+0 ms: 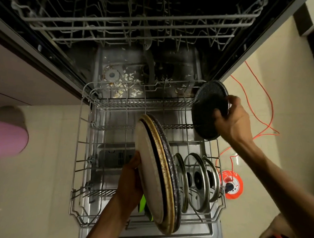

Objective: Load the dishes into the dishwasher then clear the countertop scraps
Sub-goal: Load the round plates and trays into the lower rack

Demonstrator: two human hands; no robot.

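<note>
Right hand [231, 117], dark plate [208, 110] upright, edge-down

Two hands loading plates into the pulled-out lower wire rack [81, 151] of an open dishwasher.

The left hand [131, 179] grips a tilted stack of large round plates [155, 166], beige one outermost, over the rack's middle. The right hand [232, 119] holds a dark speckled round plate [207, 107] on edge at the rack's far right corner. Three glass lids with steel rims [198, 181] stand in the right-hand tines. White food scraps [129, 81] litter the tub floor. An orange cable reel [231, 186] lies on the tiled floor, right of the rack.
</note>
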